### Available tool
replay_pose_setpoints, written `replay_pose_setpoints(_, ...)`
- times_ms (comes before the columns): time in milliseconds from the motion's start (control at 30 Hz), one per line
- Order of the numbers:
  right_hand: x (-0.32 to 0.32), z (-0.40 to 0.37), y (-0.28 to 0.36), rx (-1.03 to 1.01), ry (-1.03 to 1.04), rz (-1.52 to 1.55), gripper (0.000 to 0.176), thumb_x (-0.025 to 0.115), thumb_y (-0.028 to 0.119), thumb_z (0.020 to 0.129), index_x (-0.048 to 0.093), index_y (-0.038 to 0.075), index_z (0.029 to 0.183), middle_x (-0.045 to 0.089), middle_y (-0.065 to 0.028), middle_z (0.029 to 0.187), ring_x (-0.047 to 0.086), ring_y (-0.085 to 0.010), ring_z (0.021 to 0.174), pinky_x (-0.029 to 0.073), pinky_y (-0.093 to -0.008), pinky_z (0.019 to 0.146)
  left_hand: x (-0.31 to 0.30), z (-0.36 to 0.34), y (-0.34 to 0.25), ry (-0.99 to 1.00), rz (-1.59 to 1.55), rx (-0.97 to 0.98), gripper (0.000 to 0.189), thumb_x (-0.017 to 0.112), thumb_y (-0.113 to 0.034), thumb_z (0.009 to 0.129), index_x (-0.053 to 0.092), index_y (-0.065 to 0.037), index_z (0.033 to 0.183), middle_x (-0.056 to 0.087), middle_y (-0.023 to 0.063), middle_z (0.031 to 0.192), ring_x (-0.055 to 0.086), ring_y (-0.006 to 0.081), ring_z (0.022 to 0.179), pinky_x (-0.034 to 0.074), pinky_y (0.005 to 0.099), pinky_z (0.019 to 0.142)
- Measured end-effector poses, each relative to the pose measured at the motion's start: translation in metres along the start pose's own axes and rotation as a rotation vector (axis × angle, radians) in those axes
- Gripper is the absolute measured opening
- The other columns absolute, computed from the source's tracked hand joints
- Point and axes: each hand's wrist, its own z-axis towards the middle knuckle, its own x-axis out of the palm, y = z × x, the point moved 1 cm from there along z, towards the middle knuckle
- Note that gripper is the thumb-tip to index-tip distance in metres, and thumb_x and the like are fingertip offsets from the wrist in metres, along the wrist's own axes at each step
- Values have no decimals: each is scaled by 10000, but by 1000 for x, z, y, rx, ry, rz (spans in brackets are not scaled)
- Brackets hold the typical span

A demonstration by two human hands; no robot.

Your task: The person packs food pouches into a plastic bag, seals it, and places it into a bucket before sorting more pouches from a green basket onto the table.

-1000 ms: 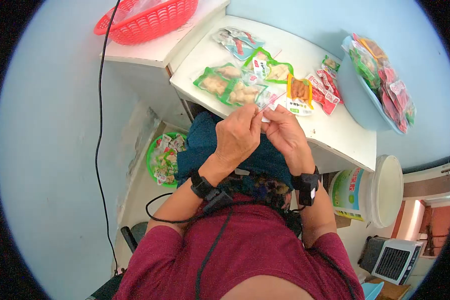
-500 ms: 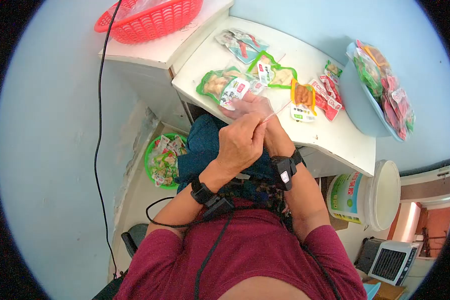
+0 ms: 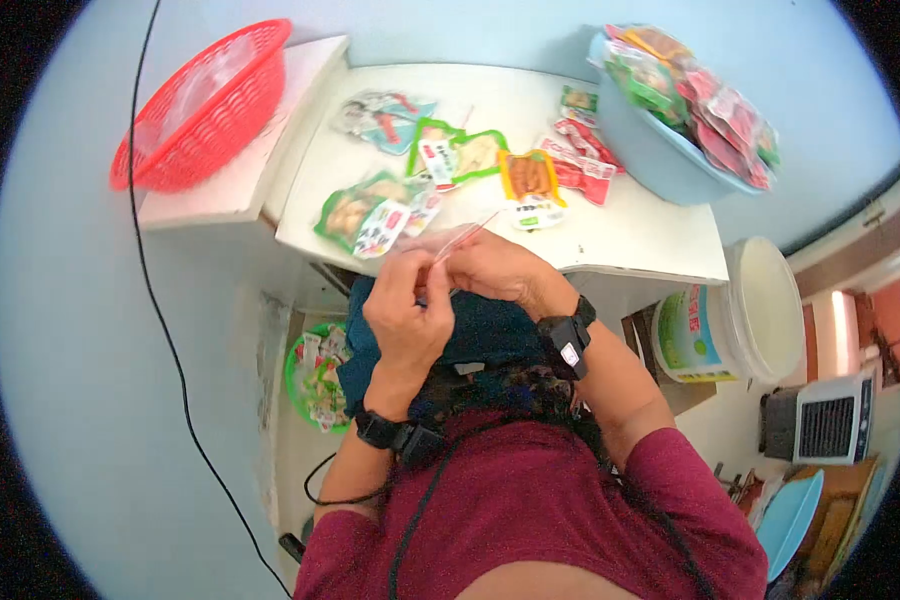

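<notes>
My left hand (image 3: 410, 305) and my right hand (image 3: 495, 265) meet close together at the table's front edge. Between them is the mouth of a clear plastic bag (image 3: 465, 237) with a reddish line along its edge. The left thumb and fingers pinch that edge. Fingers of my right hand are closed at the bag too, partly hidden behind the left. Inside the bag lies a green-edged food packet (image 3: 345, 215) with a white label, resting on the white table (image 3: 615, 240). Beyond it are another green-edged packet (image 3: 478, 153), an orange-edged packet (image 3: 530, 178) and red packets (image 3: 580, 170).
A blue basin (image 3: 645, 150) heaped with packets stands at the right. The red basket (image 3: 220, 130) holding clear plastic is at the left, behind a hanging black cable (image 3: 158, 310). On the floor are a green basket (image 3: 292, 385) of packets and a white bucket (image 3: 690, 335).
The view has turned, so the table contents sit further left. Both hands have drawn closer to my body, still together at the bag's edge, and the left wrist is more upright.
</notes>
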Motion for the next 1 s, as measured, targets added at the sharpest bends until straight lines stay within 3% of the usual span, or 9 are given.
replay_pose_setpoints(67, 1, -21, 18, 38, -5, -211, 276, 601, 135, 916, 622, -81, 1087, 657, -117, 1043, 639, -184, 936, 528, -304, 838, 0, 0, 1, 18, 29, 48, 88, 653, -18, 804, 584, -41, 852, 573, 97, 735, 574, 234, 577, 458, 325, 512)
replay_pose_setpoints(200, -13, -57, 67, 18, -243, -347, 275, 577, 213, 946, 653, -29, 1054, 687, -104, 914, 691, -178, 770, 574, -281, 681, 2, -1, -1, 40, 62, 56, 104, 662, -13, 793, 579, -41, 849, 563, 93, 722, 576, 235, 575, 456, 332, 513)
replay_pose_setpoints(267, -39, -57, 82, -112, -417, -454, 284, 568, 238, 952, 662, -17, 1033, 690, -102, 866, 695, -177, 704, 577, -284, 619, 5, -2, 1, 45, 65, 58, 122, 671, -10, 775, 578, -42, 848, 561, 93, 717, 573, 246, 576, 457, 340, 517)
replay_pose_setpoints(367, -108, -38, 97, -166, -693, -1103, 362, 633, 271, 875, 648, -62, 1017, 675, -185, 819, 683, -259, 699, 556, -368, 662, 7, -2, 2, 55, 127, 97, 123, 671, -23, 778, 574, -47, 851, 549, 94, 724, 559, 249, 585, 450, 349, 531)
replay_pose_setpoints(467, -142, -20, 106, -421, -960, -1787, 357, 642, 262, 839, 655, -66, 979, 656, -244, 854, 670, -336, 784, 530, -431, 735, 4, 1, 2, 54, 195, 150, 152, 675, -28, 759, 574, -53, 869, 545, 107, 743, 557, 276, 629, 448, 375, 557)
replay_pose_setpoints(567, -162, 2, 123, -76, -1113, -1815, 303, 636, 247, 840, 677, -42, 920, 656, -258, 920, 654, -369, 879, 523, -457, 785, 1, 5, -2, 49, 217, 180, 194, 685, -36, 735, 575, -54, 893, 552, 123, 776, 566, 306, 693, 459, 399, 597)
replay_pose_setpoints(667, -175, 19, 132, -30, -1205, -1991, 268, 622, 226, 833, 688, -28, 887, 652, -260, 952, 656, -362, 894, 529, -456, 795, -3, 10, -8, 81, 253, 186, 281, 708, -55, 705, 614, -52, 971, 571, 129, 844, 574, 312, 759, 483, 402, 648)
replay_pose_setpoints(767, -197, 28, 139, 80, -1156, -2020, 232, 582, 170, 815, 699, -19, 881, 666, -255, 935, 668, -366, 891, 538, -457, 788, -3, 13, -6, 104, 273, 217, 399, 727, -62, 668, 648, -50, 1060, 580, 114, 880, 575, 294, 775, 490, 388, 660)
replay_pose_setpoints(1000, -210, 49, 150, 172, -1066, -2136, 182, 558, 100, 815, 713, 12, 852, 683, -231, 913, 684, -357, 873, 557, -440, 749, 3, 22, -2, 158, 265, 225, 382, 735, -60, 664, 672, -57, 1040, 559, 94, 850, 550, 260, 735, 467, 353, 616)
